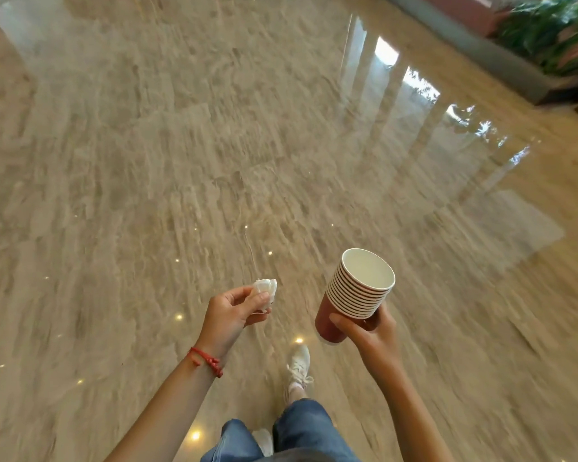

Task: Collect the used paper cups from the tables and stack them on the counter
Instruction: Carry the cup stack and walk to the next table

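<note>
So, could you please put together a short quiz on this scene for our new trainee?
1. True or false: the stack of red paper cups is in the left hand.
2. What does the left hand pinch? A) crumpled white tissue B) a lid C) a spoon
3. Fill in: the person walks over a glossy ____ floor.

Key: 1. False, the right hand holds it. 2. A. 3. Stone.
</note>
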Demonstrator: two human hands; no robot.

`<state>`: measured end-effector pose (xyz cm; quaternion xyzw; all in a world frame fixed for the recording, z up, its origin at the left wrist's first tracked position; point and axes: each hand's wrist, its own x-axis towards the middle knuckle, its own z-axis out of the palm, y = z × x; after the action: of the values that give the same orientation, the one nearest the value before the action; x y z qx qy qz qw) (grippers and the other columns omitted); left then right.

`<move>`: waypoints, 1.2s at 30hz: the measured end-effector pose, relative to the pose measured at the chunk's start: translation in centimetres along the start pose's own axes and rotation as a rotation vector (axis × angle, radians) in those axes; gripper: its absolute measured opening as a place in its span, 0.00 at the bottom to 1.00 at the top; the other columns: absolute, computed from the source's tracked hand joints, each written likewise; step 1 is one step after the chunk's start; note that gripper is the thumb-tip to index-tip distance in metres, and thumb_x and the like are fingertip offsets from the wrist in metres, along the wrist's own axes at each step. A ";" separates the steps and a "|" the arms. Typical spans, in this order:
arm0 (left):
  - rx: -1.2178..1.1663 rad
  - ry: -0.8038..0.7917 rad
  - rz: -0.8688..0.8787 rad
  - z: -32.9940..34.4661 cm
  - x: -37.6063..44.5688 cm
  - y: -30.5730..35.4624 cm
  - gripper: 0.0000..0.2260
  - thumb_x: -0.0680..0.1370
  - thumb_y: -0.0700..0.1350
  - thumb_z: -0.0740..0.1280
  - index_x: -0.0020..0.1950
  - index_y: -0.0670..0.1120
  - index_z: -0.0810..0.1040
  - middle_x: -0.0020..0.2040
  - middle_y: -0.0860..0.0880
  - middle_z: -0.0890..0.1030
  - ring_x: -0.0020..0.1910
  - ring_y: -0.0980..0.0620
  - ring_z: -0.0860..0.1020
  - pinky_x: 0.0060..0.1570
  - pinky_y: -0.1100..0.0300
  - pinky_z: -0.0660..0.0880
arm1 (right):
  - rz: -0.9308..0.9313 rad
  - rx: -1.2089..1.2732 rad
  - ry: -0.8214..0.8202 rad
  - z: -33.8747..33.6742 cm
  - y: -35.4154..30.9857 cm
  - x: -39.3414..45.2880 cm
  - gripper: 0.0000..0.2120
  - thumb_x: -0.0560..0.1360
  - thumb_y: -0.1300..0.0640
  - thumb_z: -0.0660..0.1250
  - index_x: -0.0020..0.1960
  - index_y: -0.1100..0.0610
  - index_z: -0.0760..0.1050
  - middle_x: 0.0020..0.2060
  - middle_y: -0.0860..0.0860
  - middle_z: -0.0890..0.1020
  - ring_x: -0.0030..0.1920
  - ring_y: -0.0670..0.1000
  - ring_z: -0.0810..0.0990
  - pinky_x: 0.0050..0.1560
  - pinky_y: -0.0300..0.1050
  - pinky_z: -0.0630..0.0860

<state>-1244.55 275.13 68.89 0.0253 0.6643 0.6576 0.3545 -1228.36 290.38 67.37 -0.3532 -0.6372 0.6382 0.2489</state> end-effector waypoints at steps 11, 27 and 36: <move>0.056 -0.140 0.023 11.7 18.9 8.2 0.05 0.71 0.38 0.71 0.46 0.41 0.82 0.36 0.47 0.84 0.34 0.54 0.81 0.35 0.65 0.78 | 0.011 0.016 0.108 -2.6 -1.9 20.0 0.23 0.63 0.67 0.77 0.52 0.52 0.75 0.44 0.47 0.84 0.45 0.43 0.83 0.43 0.34 0.78; 0.232 -0.548 -0.058 29.0 38.1 16.6 0.05 0.70 0.38 0.71 0.46 0.41 0.82 0.36 0.47 0.84 0.35 0.53 0.81 0.36 0.64 0.78 | 0.076 0.040 0.555 -8.8 -5.1 36.6 0.25 0.63 0.63 0.78 0.57 0.55 0.74 0.48 0.47 0.83 0.47 0.42 0.82 0.44 0.34 0.77; 0.351 -0.777 -0.105 37.1 47.2 19.9 0.04 0.71 0.37 0.70 0.45 0.40 0.81 0.35 0.46 0.84 0.33 0.53 0.82 0.34 0.65 0.78 | 0.079 0.045 0.922 -10.4 -6.0 43.6 0.22 0.62 0.66 0.78 0.49 0.51 0.73 0.43 0.45 0.82 0.41 0.37 0.81 0.39 0.30 0.76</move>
<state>-1269.73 333.12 70.26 0.2972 0.5837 0.4572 0.6016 -1248.49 330.87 68.17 -0.6185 -0.4321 0.4371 0.4896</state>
